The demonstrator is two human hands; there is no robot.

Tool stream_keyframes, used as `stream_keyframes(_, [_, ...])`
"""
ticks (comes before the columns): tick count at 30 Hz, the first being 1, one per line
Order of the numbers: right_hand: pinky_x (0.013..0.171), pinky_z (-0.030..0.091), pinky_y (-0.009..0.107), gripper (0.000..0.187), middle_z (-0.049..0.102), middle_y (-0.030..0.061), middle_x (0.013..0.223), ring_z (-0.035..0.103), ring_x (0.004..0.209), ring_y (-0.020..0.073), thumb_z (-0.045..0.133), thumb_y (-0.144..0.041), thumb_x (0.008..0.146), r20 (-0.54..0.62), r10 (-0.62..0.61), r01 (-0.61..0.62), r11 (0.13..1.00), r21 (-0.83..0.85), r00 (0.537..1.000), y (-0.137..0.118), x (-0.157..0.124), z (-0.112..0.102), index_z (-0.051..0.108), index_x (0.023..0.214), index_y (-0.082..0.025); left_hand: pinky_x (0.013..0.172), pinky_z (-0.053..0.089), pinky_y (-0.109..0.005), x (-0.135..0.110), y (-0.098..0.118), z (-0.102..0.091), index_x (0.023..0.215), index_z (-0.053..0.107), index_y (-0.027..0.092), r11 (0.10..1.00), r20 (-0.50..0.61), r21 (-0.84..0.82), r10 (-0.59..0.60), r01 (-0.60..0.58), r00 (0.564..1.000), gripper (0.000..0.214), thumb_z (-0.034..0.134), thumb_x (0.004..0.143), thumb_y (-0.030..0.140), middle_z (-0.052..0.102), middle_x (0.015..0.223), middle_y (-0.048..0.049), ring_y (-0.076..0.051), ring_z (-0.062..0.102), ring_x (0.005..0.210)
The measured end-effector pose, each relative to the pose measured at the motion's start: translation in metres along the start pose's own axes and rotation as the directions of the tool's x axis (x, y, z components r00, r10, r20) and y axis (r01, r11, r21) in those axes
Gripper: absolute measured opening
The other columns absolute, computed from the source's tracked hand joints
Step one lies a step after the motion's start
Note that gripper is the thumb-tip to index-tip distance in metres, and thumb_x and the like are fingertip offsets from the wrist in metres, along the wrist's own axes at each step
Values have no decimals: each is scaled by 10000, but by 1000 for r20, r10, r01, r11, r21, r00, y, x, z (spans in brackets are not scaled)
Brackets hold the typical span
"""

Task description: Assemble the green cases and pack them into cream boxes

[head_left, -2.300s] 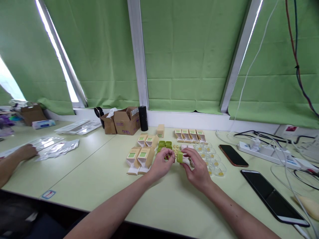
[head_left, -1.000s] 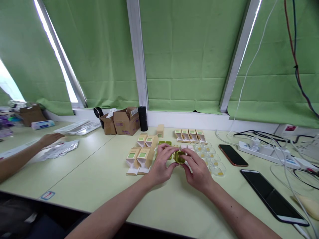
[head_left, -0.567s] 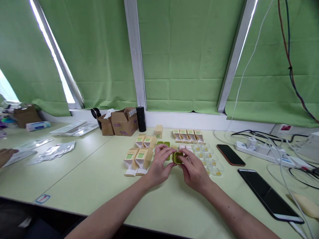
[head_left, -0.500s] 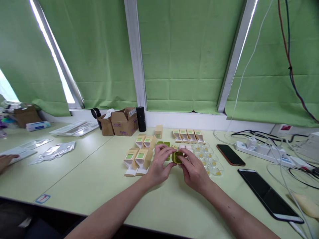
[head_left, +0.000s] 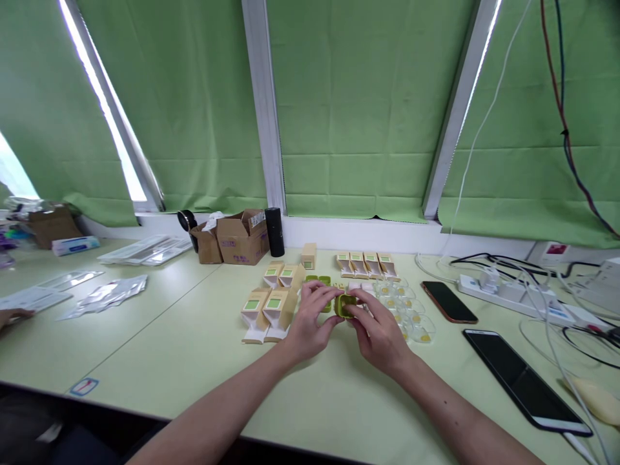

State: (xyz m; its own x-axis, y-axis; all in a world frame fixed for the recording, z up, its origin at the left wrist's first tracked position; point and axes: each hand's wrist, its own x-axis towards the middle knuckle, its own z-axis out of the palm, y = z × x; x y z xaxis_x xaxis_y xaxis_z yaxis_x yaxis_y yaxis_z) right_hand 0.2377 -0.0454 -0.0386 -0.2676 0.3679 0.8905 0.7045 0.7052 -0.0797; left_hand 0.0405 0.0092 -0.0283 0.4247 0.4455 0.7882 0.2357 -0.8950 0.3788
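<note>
Between my hands, above the table, is a small olive-green square case [head_left: 343, 307], its hollow side facing me. My left hand [head_left: 312, 320] grips its left edge with bent fingers and thumb. From the other side my right hand [head_left: 380, 329] holds it, fingertips reaching into the hollow. More green cases [head_left: 318, 280] lie just behind my left hand, partly hidden. Left of it stand several small cardboard boxes [head_left: 274, 310] with green labels and open flaps. Several clear round plastic pieces with yellow centres [head_left: 407, 313] lie beyond my right hand, near some pale pink pieces [head_left: 361, 286].
More small boxes [head_left: 365, 265] stand in a row at the back. Two phones [head_left: 526, 381] and a power strip [head_left: 513, 300] with cables lie to the right. Brown cartons [head_left: 242, 239] and a black cylinder [head_left: 274, 232] stand by the wall. Another person's hand [head_left: 13, 316] is far left beside silver packets [head_left: 106, 297].
My hands and the green case hold almost the same position. The other person's hand at the far left has shifted slightly.
</note>
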Motion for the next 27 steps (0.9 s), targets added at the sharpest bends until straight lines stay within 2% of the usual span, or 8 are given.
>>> stream_keyframes(8, [920,638,471,404,613,207,1343,650,1210,303,495,-24,982,20,-31,31,1000,3,999,0,3,-1,609,1331,-192,1059,466,-537,1,2,-1,1357,653,249,1000,-17,2,18,-18,1000,465,741,908,163,714,1248,-119,-326,505,1229])
stream_keyframes(13, [903,639,459,396,625,183,1336,650,1218,302,462,-54,1002,23,-25,24,999,29,999,-1,5,-1,626,1320,-223,1033,472,-549,2,1,-1,1352,657,234,999,-21,22,38,-38,999,437,728,923,188,716,1225,-129,-331,519,1205])
stream_keyframes(16, [976,622,471,371,624,179,1380,656,1253,300,477,-80,1012,10,25,-26,996,84,1000,-1,3,-1,631,1312,-233,1028,474,-558,2,1,-1,1389,627,219,998,-19,30,64,-64,998,466,724,934,218,707,1229,-141,-335,501,1203])
stream_keyframes(19, [1065,578,486,306,652,158,1383,631,1322,302,527,-132,1017,-13,153,-148,971,186,988,0,0,1,636,1279,-246,1028,482,-552,2,3,-4,1483,537,221,997,0,16,71,-71,997,565,706,945,249,687,1262,-150,-341,479,1224])
stream_keyframes(21, [1063,572,480,213,671,144,1363,643,1304,297,562,-209,1028,-26,296,-277,917,287,955,0,-1,2,644,1220,-251,1051,471,-550,2,5,-6,1523,480,225,998,4,-2,66,-66,998,583,652,966,236,663,1311,-152,-339,461,1256])
stream_keyframes(23, [989,598,438,148,681,137,1347,689,1209,281,585,-317,1041,0,461,-419,807,416,888,0,-1,4,651,1154,-248,1071,458,-549,2,6,-8,1511,478,225,998,-8,-5,60,-60,998,555,603,971,203,642,1345,-151,-336,446,1283])
stream_keyframes(25, [871,612,374,206,719,119,1238,731,1043,247,600,-428,1039,71,589,-533,665,524,805,-1,1,4,656,1097,-238,1082,446,-556,2,6,-9,1489,489,220,997,-18,21,70,-70,997,553,599,949,172,629,1364,-152,-339,441,1293])
stream_keyframes(27, [764,587,321,283,736,72,1024,726,878,212,616,-512,1022,137,662,-602,550,579,737,-2,3,4,651,1015,-231,1095,432,-568,2,6,-8,1491,475,217,994,-12,64,95,-94,995,595,618,919,141,615,1392,-153,-344,441,1301])
